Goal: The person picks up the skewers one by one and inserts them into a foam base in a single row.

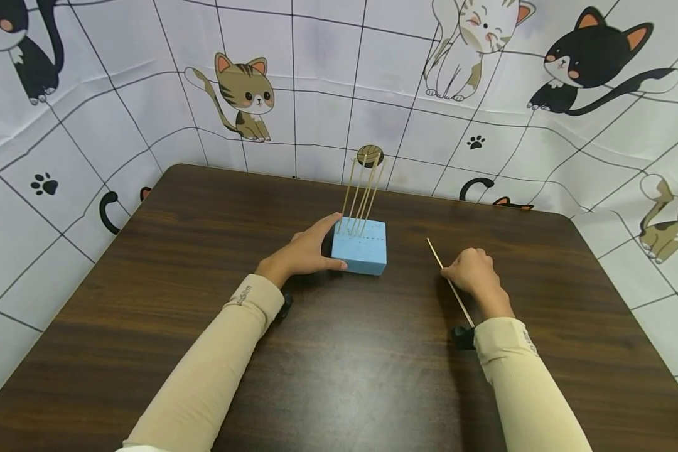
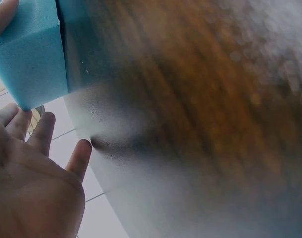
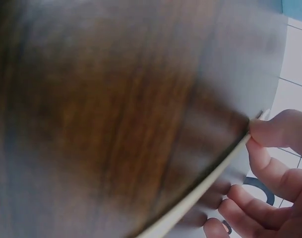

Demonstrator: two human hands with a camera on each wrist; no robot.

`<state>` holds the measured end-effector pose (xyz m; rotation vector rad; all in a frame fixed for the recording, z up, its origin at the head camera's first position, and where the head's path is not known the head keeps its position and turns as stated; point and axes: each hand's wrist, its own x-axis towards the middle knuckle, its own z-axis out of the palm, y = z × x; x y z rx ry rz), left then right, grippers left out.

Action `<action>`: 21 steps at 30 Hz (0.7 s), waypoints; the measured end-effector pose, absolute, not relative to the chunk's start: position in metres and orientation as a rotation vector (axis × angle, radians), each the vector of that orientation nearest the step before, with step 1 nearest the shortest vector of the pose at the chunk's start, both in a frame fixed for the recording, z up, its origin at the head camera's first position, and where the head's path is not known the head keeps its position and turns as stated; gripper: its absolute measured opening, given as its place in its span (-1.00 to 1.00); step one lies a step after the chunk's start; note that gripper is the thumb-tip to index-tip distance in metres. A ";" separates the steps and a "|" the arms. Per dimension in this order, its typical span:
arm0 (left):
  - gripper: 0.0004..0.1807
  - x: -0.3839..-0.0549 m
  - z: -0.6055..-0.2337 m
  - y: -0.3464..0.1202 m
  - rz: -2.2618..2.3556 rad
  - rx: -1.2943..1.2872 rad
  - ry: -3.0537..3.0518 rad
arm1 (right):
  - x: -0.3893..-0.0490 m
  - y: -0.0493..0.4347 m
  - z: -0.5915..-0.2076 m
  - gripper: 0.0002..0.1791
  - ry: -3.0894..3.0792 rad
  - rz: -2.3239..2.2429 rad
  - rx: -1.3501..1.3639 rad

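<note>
A light blue foam block [image 1: 360,251] sits on the table with several thin wooden sticks [image 1: 367,194] standing upright in its top, some leaning a little. My left hand [image 1: 306,250] holds the block from its left side, thumb at the front and fingers toward the back. In the left wrist view, the thumb lies against the blue block [image 2: 31,64], while the little finger reaches down near the table. To the right, my right hand [image 1: 473,274] pinches another wooden stick [image 1: 459,300] between thumb and index finger. That stick slants low over the table; whether it touches is unclear.
The dark brown wooden table [image 1: 328,376] ends at a far edge behind the block. Beyond it hangs a white grid-patterned cloth [image 1: 328,63] printed with cartoon cats. A black wrist device [image 1: 463,338] shows beneath the right cuff.
</note>
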<state>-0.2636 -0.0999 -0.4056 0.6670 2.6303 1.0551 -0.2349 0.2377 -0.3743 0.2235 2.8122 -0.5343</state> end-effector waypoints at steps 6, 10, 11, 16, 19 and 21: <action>0.15 -0.263 -0.406 -0.100 1.062 0.667 2.625 | -0.235 0.238 -0.377 -0.62 2.836 -0.504 0.221; 0.15 -0.263 -0.405 -0.101 1.067 0.672 2.624 | -0.235 0.239 -0.377 -0.63 2.841 -0.512 0.214; 0.15 -0.263 -0.405 -0.101 1.066 0.674 2.624 | -0.235 0.240 -0.376 -0.63 2.847 -0.515 0.209; 0.15 -0.263 -0.406 -0.101 1.058 0.683 2.630 | -0.235 0.242 -0.373 -0.60 2.877 -0.553 0.161; 0.15 -0.264 -0.406 -0.101 1.052 0.678 2.631 | -0.235 0.241 -0.368 -0.58 2.914 -0.598 0.133; 0.15 -0.264 -0.406 -0.101 1.050 0.676 2.632 | -0.234 0.239 -0.363 -0.63 2.952 -0.648 0.116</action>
